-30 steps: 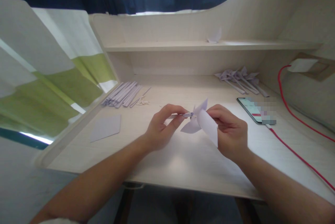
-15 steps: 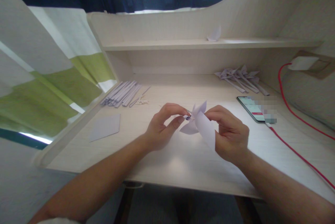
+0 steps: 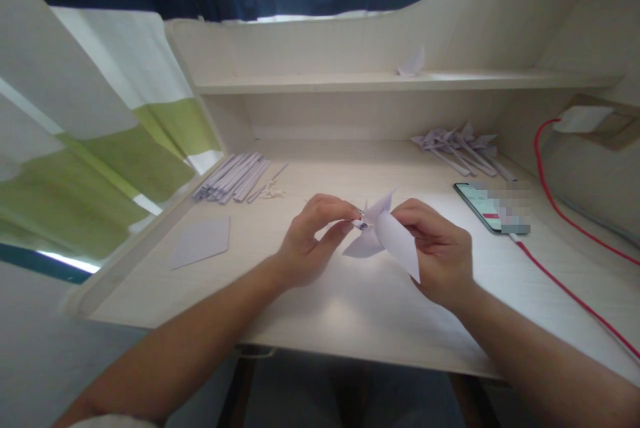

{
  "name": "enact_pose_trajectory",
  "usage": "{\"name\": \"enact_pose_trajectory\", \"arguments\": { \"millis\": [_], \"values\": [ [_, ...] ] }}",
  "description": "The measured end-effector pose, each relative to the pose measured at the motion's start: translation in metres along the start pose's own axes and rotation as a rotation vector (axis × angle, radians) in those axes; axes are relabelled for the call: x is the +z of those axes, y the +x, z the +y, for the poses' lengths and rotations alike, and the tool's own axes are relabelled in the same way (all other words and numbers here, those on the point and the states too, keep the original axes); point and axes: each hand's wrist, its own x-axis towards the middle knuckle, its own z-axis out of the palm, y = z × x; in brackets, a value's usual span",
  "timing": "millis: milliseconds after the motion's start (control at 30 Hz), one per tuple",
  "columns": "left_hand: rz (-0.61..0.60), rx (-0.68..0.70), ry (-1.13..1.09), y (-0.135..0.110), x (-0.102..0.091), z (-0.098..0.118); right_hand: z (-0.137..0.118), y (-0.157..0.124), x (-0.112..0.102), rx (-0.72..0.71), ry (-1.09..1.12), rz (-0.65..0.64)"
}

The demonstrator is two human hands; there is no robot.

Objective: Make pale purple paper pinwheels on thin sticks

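Observation:
A white paper pinwheel (image 3: 397,241) with curved blades is held up above the desk between my two hands. My left hand (image 3: 317,241) pinches a small rolled paper piece (image 3: 361,225) beside the pinwheel's centre, with a thin metallic bit showing near the index fingertip. On the other side my right hand (image 3: 440,248) is closed behind the blades, its thumb and index finger at the paper. The blades partly hide these fingers, and what lies inside the right palm cannot be seen.
Rolled paper sticks (image 3: 233,178) are piled at the left, near thin scraps (image 3: 273,191) and a paper sheet (image 3: 203,241). Finished pinwheels (image 3: 457,148) lie at the back right. A phone (image 3: 483,208) with a red cable (image 3: 565,288) rests at right. A folded paper (image 3: 413,63) sits on the shelf (image 3: 320,85).
The pinwheel has turned slightly, its front blade swinging a little to the right. Both hands stay almost in place, keeping their grip.

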Motion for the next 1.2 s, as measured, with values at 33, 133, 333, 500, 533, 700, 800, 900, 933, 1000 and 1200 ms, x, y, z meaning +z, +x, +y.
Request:
{"name": "enact_pose_trajectory", "arguments": {
  "millis": [33, 133, 333, 500, 533, 700, 800, 900, 933, 1000, 1200],
  "values": [
    [-0.001, -0.002, 0.004, 0.000, 0.000, 0.000, 0.001, -0.001, 0.000, -0.011, -0.006, 0.000],
    [-0.003, -0.015, 0.011, 0.001, -0.001, 0.000, 0.003, -0.002, -0.001, -0.038, -0.015, 0.002],
    [0.002, -0.047, 0.008, 0.001, -0.002, 0.001, 0.000, -0.001, -0.001, -0.048, -0.045, -0.013],
    [0.009, -0.115, 0.023, 0.001, -0.001, 0.004, -0.001, 0.000, 0.000, -0.013, -0.062, -0.008],
    [0.013, -0.122, 0.030, 0.001, -0.001, 0.004, 0.000, 0.000, 0.000, -0.007, -0.064, -0.007],
    [0.084, -0.063, 0.056, 0.001, 0.000, 0.003, 0.004, 0.001, 0.001, -0.014, -0.064, -0.014],
    [0.104, -0.049, 0.034, 0.001, 0.001, 0.003, 0.005, 0.001, 0.001, -0.027, -0.065, -0.014],
    [0.102, -0.078, 0.008, 0.002, 0.001, 0.005, 0.002, 0.002, 0.001, -0.043, -0.075, -0.018],
    [0.097, -0.096, -0.005, 0.002, 0.001, 0.005, 0.001, 0.002, 0.001, -0.046, -0.084, -0.021],
    [0.083, -0.131, -0.032, 0.002, 0.000, 0.005, -0.003, 0.003, 0.000, -0.049, -0.115, -0.028],
    [0.088, -0.169, -0.087, 0.003, -0.001, 0.005, -0.004, 0.003, 0.000, -0.056, -0.147, -0.032]
  ]
}}
